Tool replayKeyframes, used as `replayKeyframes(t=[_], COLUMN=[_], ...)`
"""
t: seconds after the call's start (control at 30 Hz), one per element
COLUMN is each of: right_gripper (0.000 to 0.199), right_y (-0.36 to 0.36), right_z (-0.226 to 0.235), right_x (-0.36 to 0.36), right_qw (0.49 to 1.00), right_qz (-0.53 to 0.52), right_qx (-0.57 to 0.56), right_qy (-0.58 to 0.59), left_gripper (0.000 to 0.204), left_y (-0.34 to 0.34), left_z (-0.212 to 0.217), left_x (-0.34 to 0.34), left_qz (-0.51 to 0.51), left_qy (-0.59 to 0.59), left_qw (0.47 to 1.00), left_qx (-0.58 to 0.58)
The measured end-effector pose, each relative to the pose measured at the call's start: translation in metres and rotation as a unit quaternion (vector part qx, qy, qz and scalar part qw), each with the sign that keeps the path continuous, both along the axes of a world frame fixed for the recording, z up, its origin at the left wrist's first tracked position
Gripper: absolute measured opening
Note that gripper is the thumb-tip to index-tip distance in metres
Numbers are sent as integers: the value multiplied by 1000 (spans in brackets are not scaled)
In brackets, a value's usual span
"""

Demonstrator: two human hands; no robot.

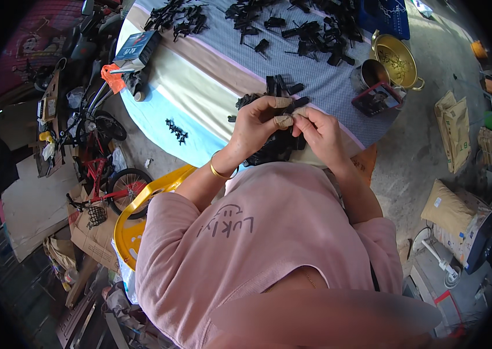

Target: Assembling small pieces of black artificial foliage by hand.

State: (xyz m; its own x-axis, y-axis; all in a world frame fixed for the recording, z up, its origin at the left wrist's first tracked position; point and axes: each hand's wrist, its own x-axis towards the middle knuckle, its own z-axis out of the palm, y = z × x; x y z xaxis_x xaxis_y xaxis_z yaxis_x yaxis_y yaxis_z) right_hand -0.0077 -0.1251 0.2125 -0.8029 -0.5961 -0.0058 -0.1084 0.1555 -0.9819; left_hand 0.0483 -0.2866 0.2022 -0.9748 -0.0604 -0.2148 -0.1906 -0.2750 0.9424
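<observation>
Together, fingers pinch black part.

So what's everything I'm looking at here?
small plastic parts: many, black, scattered on the table's far side
pile of plastic parts: one, black, under the hands
table: one, cloth-covered, checked and pale bands
gold pot: one, table's right edge
steel cup: one, beside the pot
yellow chair: one, person's left
red bicycle: one, floor, left
sacks: several, tan, floor, right
left hand: pinching a black part
right hand: pinching the same part
</observation>
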Motion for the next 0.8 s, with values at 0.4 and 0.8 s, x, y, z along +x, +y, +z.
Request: replayKeyframes(t=[0.4, 0.8], right_gripper=[17, 18], right_y=[0, 16], right_z=[-47, -106], right_x=[-14, -17], right_qw=[926, 990], right_qz=[43, -43], right_qx=[-50, 136], right_qy=[-372, -1], left_gripper=[17, 38], left_y=[4, -53], left_z=[-26, -112], left_x=[-5, -127], left_qz=[25, -47], left_qy=[114, 202], left_qw=[960, 760], left_qx=[-255, -616])
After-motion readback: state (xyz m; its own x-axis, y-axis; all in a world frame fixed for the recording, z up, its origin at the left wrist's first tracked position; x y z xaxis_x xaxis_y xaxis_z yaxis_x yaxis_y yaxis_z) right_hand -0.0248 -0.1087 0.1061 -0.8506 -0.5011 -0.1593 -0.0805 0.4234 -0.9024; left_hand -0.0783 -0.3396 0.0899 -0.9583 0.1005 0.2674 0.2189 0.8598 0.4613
